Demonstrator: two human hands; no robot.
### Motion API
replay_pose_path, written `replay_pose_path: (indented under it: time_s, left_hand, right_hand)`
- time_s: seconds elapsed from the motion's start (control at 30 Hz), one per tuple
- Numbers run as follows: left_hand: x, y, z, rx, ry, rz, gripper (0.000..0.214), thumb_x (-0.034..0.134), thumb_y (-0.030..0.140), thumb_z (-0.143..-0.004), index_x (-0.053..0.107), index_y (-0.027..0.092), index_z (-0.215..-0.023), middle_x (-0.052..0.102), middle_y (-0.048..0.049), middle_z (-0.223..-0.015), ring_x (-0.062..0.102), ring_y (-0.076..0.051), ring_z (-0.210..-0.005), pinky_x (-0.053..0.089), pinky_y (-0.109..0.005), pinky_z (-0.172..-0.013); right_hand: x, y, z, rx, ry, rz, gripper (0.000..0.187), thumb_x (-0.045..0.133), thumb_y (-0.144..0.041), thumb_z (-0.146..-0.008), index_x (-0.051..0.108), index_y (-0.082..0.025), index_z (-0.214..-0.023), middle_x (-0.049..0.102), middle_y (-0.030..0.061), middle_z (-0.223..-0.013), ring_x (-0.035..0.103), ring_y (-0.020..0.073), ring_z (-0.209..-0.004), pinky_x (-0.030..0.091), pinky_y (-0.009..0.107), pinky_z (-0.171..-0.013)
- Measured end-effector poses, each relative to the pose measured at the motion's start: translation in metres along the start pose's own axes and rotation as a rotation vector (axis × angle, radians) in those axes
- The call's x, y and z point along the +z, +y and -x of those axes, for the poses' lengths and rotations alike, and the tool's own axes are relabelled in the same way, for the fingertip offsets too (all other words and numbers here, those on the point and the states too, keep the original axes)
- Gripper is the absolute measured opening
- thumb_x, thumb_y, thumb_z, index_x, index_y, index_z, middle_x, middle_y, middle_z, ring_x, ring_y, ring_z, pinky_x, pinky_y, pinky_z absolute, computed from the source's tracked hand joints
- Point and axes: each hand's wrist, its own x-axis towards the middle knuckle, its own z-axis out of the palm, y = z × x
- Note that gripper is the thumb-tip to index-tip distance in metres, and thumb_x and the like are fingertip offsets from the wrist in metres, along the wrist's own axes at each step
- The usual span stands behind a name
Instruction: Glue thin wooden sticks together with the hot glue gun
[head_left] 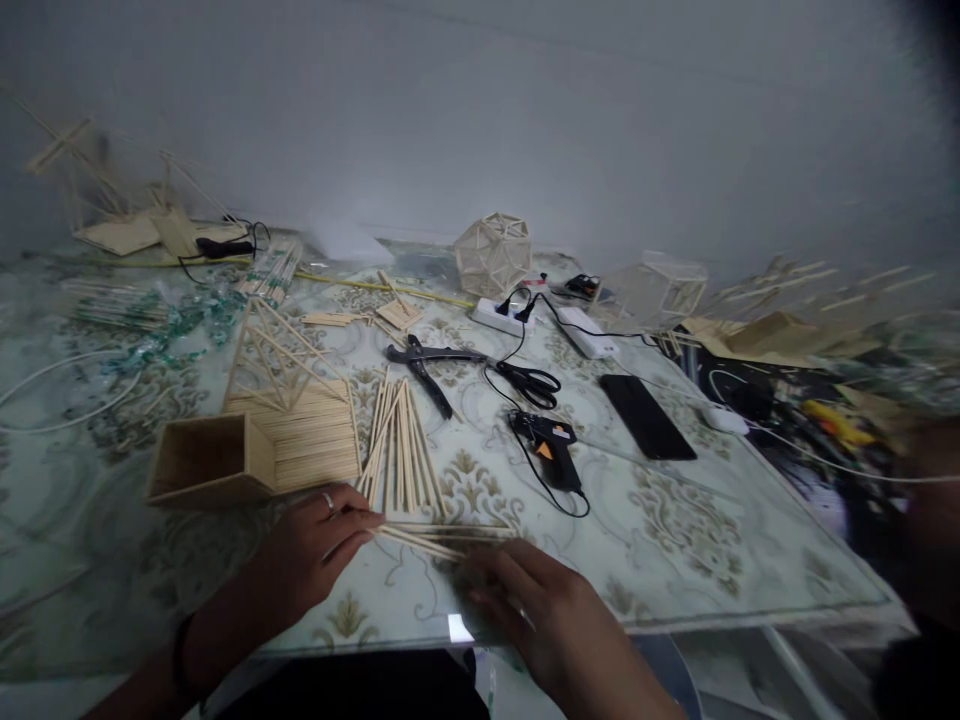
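Several thin wooden sticks (427,538) lie between my two hands near the front of the table, meeting at their left ends and fanning apart to the right. My left hand (322,545), with a ring on one finger, pinches the joined ends. Curled fingers of my right hand (540,610) close on the other end of a stick; their tips are partly hidden and dim. Just beyond, a loose pile of sticks (405,445) lies on the patterned cover. To its left are a flat stick panel (315,440) with a stick frame and an open wooden box (210,460).
A glue gun (551,445), black scissors (529,383) and a cutter tool (427,365) lie mid-table. Farther right is a black phone (646,417). Cords run from a power strip (502,317). A stick polyhedron (493,255) stands at the back. Part of another person shows at right.
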Motion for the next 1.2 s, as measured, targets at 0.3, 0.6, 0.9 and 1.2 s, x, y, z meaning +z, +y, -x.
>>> replay_pose_path:
  time_s: [0.3, 0.6, 0.9, 1.2]
  left_hand:
    - [-0.001, 0.009, -0.016, -0.157, -0.024, 0.14, 0.023, 0.063, 0.01, -0.1, 0.078, 0.023, -0.11, 0.08, -0.002, -0.098, 0.077, -0.018, -0.089, 0.063, -0.029, -0.088]
    - [0.003, 0.0, -0.003, -0.084, -0.039, 0.059, 0.018, 0.066, 0.012, -0.099, 0.078, 0.023, -0.107, 0.081, -0.0023, -0.099, 0.078, -0.018, -0.088, 0.063, -0.029, -0.084]
    - [0.003, -0.009, -0.001, 0.039, 0.01, -0.086, 0.015, 0.065, 0.015, -0.102, 0.077, 0.02, -0.109, 0.081, -0.0043, -0.097, 0.077, -0.02, -0.087, 0.063, -0.033, -0.082]
    - [0.005, -0.011, 0.002, 0.035, -0.007, -0.085, 0.016, 0.067, 0.01, -0.096, 0.076, 0.021, -0.105, 0.079, -0.0038, -0.096, 0.075, -0.021, -0.089, 0.063, -0.035, -0.082]
  right_hand:
    - [0.008, 0.002, -0.019, 0.021, 0.15, -0.143, 0.015, 0.057, -0.017, -0.104, 0.071, -0.022, -0.103, 0.072, 0.0092, -0.098, 0.072, 0.0243, -0.091, 0.06, 0.035, -0.079]
    - [0.003, 0.006, -0.032, 0.035, 0.048, -0.132, 0.024, 0.049, -0.019, -0.109, 0.071, -0.022, -0.098, 0.074, 0.0058, -0.089, 0.072, 0.0213, -0.08, 0.053, 0.03, -0.072]
    - [-0.004, 0.014, -0.034, 0.057, 0.015, -0.163, 0.019, 0.06, -0.023, -0.105, 0.077, -0.023, -0.114, 0.075, 0.0078, -0.096, 0.074, 0.023, -0.084, 0.055, 0.03, -0.074]
    - [-0.004, 0.025, -0.03, -0.009, 0.147, -0.253, 0.027, 0.055, -0.03, -0.109, 0.08, -0.022, -0.109, 0.076, 0.0095, -0.09, 0.074, 0.022, -0.083, 0.06, 0.031, -0.076]
